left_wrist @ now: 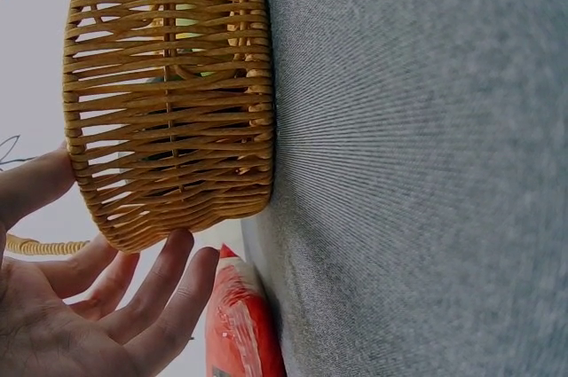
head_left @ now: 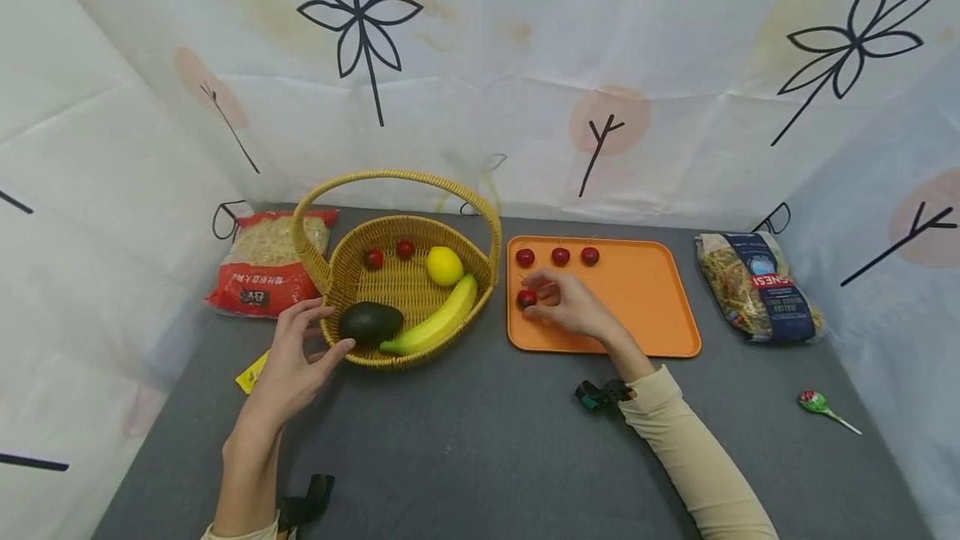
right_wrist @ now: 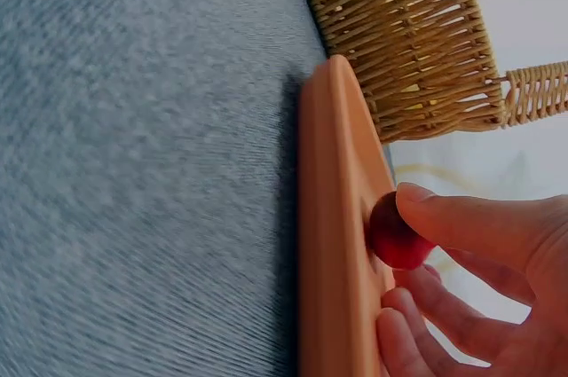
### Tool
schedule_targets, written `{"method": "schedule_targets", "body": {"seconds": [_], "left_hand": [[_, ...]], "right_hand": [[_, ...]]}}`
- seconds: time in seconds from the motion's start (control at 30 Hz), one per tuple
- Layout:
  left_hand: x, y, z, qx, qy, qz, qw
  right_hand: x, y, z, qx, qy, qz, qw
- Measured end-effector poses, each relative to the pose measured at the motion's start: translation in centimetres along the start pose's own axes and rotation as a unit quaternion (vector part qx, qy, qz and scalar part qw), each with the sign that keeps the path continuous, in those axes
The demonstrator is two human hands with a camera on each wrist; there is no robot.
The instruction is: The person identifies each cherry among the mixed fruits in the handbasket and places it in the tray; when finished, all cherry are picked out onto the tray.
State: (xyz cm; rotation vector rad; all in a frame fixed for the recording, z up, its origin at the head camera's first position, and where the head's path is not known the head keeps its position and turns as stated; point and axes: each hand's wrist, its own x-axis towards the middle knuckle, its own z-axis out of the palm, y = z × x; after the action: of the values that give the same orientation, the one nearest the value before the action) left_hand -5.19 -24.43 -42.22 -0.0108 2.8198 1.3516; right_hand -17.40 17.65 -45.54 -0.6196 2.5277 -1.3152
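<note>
My right hand [head_left: 568,304] pinches a dark red cherry [right_wrist: 398,233] between thumb and fingers, low over the left part of the orange tray [head_left: 637,298]. Three more cherries [head_left: 560,257] with stems lie in a row along the tray's far side. At the left end of the yellow wicker basket [head_left: 408,361], my left hand [head_left: 288,365] touches the rim, thumb and fingers spread and only slightly bent. Inside the basket are an avocado [head_left: 371,322], a banana [head_left: 438,325], a lemon [head_left: 445,266] and two cherries [head_left: 405,249].
Behind the left hand lies a red and clear food bag [head_left: 266,265], with a yellow packet [head_left: 252,372] partly hidden by the forearm. A pasta bag [head_left: 761,286] lies right of the tray, and a lollipop [head_left: 825,409] nearer the right edge. The basket's handle [head_left: 397,176] arches high.
</note>
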Motion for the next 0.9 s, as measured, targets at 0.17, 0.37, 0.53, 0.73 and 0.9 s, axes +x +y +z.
{"method": "schedule_targets", "body": {"seconds": [0.17,0.37,0.53,0.73,0.9], "left_hand": [[0.0,0.0,0.0,0.000,-0.003,-0.005,1.0000],[0.0,-0.1,0.0,0.000,-0.004,-0.008,1.0000],[-0.1,-0.1,0.0,0.000,-0.002,-0.006,1.0000],[0.0,0.0,0.0,0.001,-0.002,-0.009,1.0000],[0.0,-0.1,0.0,0.002,-0.002,-0.006,1.0000]], "right_hand": [[-0.3,-0.7,-0.8,-0.001,0.008,0.012,1.000],[-1.0,-2.2,-1.8,0.033,0.027,-0.029,0.999],[-1.8,-4.2,-2.0,0.059,0.037,-0.058,0.996],[-2.5,-7.7,-1.3,0.108,0.046,-0.119,0.986],[-1.8,-9.6,0.1,0.110,0.019,-0.157,0.981]]}}
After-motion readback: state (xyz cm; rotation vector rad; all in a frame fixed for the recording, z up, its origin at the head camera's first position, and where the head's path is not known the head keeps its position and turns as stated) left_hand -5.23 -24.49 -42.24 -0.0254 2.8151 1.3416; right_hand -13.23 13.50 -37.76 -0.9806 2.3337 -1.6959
